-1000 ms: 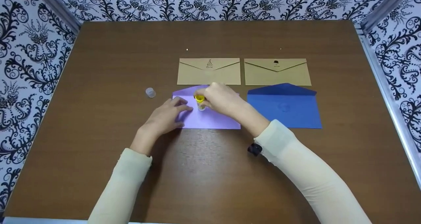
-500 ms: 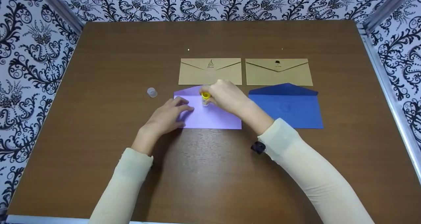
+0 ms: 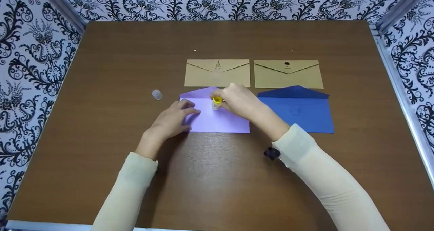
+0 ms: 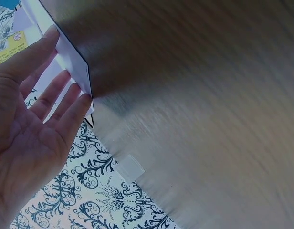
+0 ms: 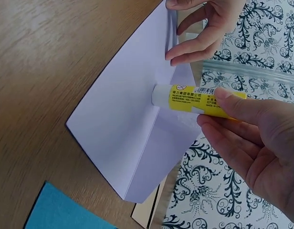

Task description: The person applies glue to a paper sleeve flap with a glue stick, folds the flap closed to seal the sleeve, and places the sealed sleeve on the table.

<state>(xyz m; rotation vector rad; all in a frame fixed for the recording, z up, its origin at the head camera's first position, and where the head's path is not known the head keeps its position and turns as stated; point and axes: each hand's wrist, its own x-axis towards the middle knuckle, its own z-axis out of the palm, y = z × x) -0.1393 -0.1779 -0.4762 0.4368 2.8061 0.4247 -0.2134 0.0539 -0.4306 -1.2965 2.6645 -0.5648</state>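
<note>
A purple envelope lies with its flap unfolded toward the back. My right hand grips a yellow glue stick between thumb and fingers, its white end down against the envelope just below the flap fold. My left hand rests on the envelope's left part, fingers spread and lightly bent, pressing the paper. In the left wrist view the fingertips of that hand touch the envelope's surface near its edge. The translucent cap of the glue stick lies on the table to the left.
A blue envelope with its flap up lies right of the purple one. Behind them are two tan envelopes, one with a sailboat print and one with a hat print. Patterned panels border the brown table.
The glue stick in my right hand has slid rightward across the purple envelope, slightly toward the back. My left hand keeps its place on the paper.
</note>
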